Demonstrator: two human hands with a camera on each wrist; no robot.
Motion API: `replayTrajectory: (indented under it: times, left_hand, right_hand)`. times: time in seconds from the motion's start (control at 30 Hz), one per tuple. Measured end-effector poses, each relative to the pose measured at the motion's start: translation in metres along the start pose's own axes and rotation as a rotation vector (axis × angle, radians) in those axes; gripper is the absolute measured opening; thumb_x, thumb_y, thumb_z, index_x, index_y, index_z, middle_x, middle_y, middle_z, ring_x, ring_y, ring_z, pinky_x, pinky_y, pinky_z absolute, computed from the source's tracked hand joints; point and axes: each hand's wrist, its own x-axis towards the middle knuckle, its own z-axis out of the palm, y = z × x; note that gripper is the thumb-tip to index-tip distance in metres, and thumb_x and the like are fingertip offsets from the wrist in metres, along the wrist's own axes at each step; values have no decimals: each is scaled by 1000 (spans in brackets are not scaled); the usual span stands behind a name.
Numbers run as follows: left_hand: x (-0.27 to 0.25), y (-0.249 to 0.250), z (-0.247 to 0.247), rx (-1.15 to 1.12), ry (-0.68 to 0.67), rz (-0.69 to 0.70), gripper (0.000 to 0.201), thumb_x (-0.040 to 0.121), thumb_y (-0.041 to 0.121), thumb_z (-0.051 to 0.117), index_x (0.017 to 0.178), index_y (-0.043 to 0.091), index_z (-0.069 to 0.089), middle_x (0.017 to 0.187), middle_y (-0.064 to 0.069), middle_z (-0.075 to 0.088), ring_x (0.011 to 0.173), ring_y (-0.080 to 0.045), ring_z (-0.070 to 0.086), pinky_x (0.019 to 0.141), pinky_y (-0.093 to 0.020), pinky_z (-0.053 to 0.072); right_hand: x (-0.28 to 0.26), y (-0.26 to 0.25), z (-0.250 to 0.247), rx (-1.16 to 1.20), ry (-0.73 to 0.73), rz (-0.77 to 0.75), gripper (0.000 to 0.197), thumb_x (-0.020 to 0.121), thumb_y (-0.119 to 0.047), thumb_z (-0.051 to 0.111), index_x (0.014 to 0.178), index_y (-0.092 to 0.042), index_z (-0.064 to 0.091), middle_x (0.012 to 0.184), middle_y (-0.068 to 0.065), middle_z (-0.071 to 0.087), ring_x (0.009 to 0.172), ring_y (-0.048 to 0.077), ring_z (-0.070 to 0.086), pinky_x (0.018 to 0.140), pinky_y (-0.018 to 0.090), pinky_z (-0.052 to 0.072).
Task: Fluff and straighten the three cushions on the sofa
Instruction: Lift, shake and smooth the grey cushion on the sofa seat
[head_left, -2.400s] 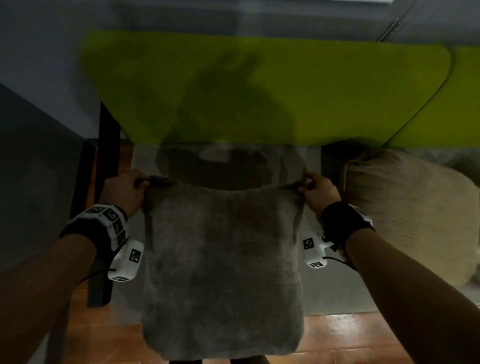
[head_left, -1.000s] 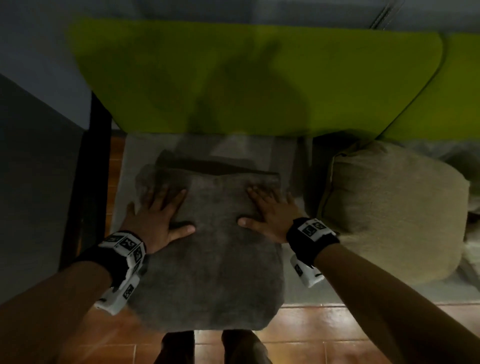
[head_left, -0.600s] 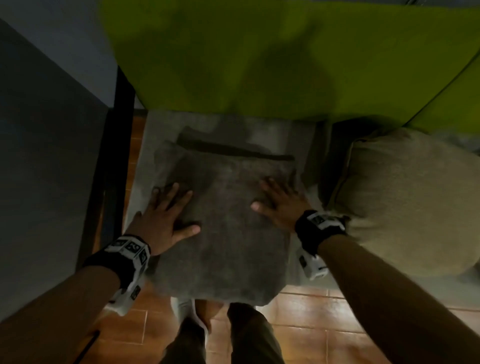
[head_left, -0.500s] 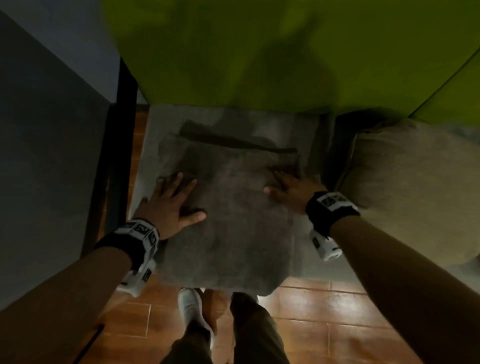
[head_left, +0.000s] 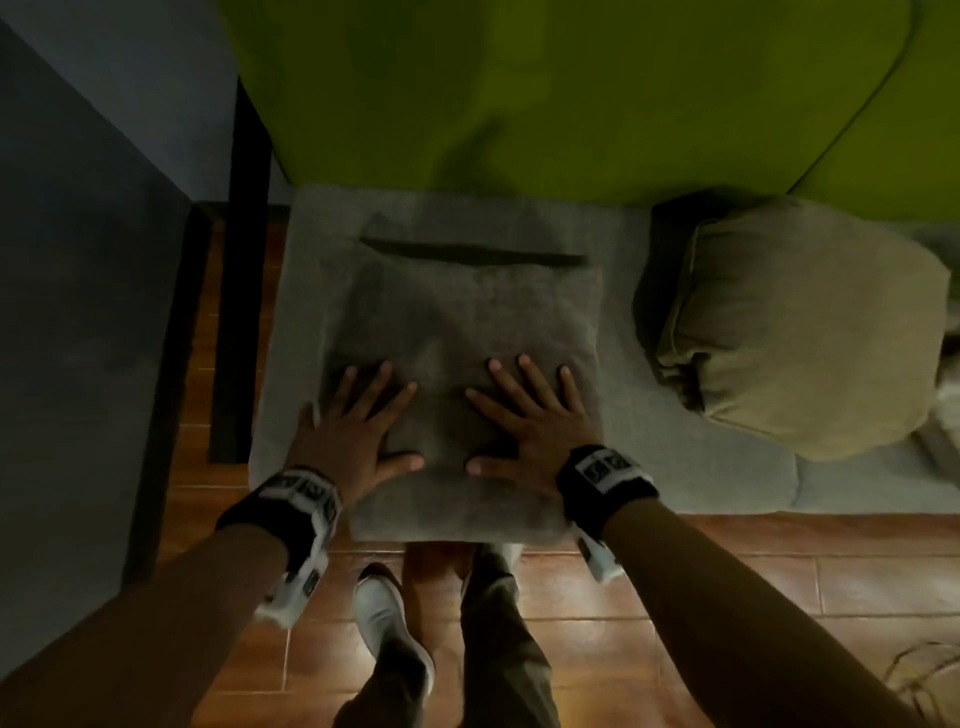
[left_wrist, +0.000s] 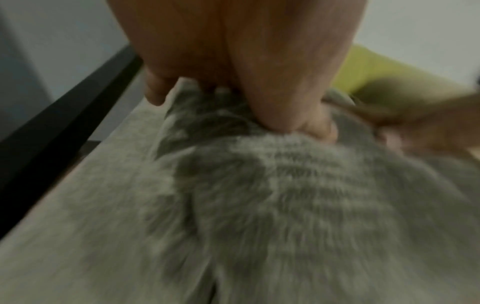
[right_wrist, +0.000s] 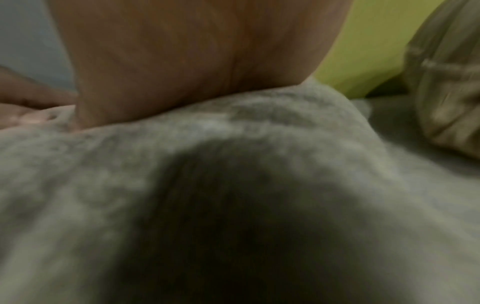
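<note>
Where the head view darkens along its left edge, a grey wall (head_left: 78, 312) fills the frame, with a black frame post (head_left: 244, 291) standing just beside the sofa's end. Next comes the grey seat (head_left: 675, 457) of the sofa, and on it, at the centre of the frame, lies the grey cushion (head_left: 457, 332), flat, its near edge hanging past the seat front over the tiled floor (head_left: 727, 571). The left hand (head_left: 353, 431) lies flat on the cushion's lower left part, fingers straight and spread, thumb pointing right. Beside it, a little apart, the right hand (head_left: 530, 426) presses the lower right part in the same way, fingers fanned, thumb pointing left. The wrist views are blurred and show only each palm sunk into the furry cover. Below the cushion a white shoe (head_left: 384, 618) shows. In the upper frame rises the green backrest (head_left: 571, 93). At the right, the tan cushion (head_left: 810, 332) sits plump on the seat, clear of the grey one.
</note>
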Motion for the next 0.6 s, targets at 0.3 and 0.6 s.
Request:
replayTrajectory:
  times: [0.3,0.6]
  left_hand:
    - [-21,18,-25,-165,248,86,96,82,74,49,156,39,-2,165,6,-20,152,-31,-8,118,-58,21]
    - [-51,-34,39,-272,258,-26,66,98,53,37,152,52,-1,164,-2,22,124,-39,54,99,-51,48]
  right_hand:
    - [-67,-30,-8,324,268,459,78,94,-78,21,158,-46,-11,169,-6,-19,156,30,-14,121,67,-6]
    - [-106,-1,47,130,39,260,69,100,-66,31,145,-65,-21,162,-25,-27,156,30,-13,121,68,6]
